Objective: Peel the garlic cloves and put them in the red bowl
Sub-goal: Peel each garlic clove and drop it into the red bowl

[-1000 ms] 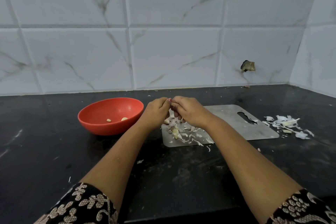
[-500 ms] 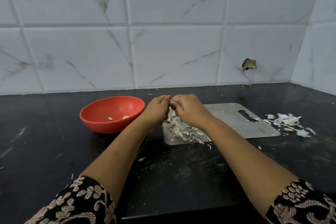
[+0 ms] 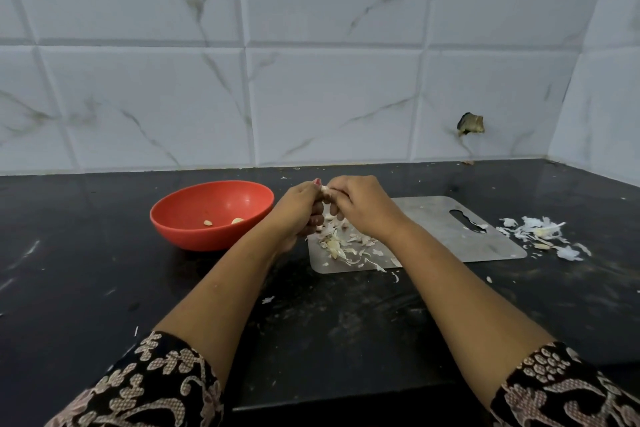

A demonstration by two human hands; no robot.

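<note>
Both hands meet above the near-left end of the steel cutting board (image 3: 485,246), the left hand (image 3: 298,210) and right hand (image 3: 360,206) sharing a narrow fingertip grip on one garlic clove (image 3: 325,189), pinched between them. Left of the hands, the red bowl (image 3: 180,218) sits on the dark surface (image 3: 86,281) and holds two peeled cloves (image 3: 207,222). Loose garlic skins (image 3: 346,244) lie on the board below the grip; more peels (image 3: 540,234) lie right of the board.
</note>
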